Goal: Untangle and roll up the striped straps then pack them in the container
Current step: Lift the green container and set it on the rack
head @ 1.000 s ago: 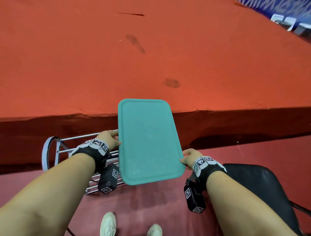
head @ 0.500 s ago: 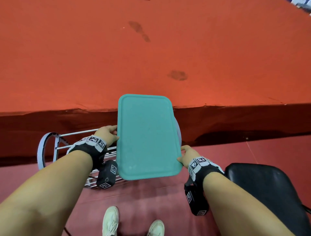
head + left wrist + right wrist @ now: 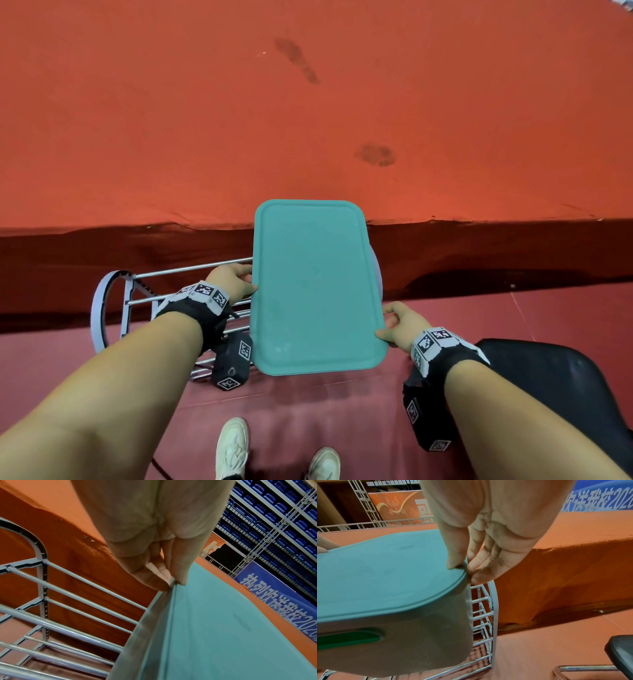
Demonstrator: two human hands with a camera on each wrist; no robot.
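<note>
Container [image 3: 317, 284], teal-lidded, hangs above a metal rack [image 3: 137, 301] beside the red table [image 3: 308, 102], its rim pinched by the left hand [image 3: 230, 279] and right hand [image 3: 399, 323].

- A blue banner [image 3: 281, 601] in the left wrist view carried white Chinese characters, "热烈欢送我校", followed by the digits "202", cut off at the frame edge.
- The same banner [image 3: 607, 497] in the right wrist view showed "送我校202".
- An orange banner [image 3: 399, 505] bore a pale emblem and part of one large white character, not readable.
</note>
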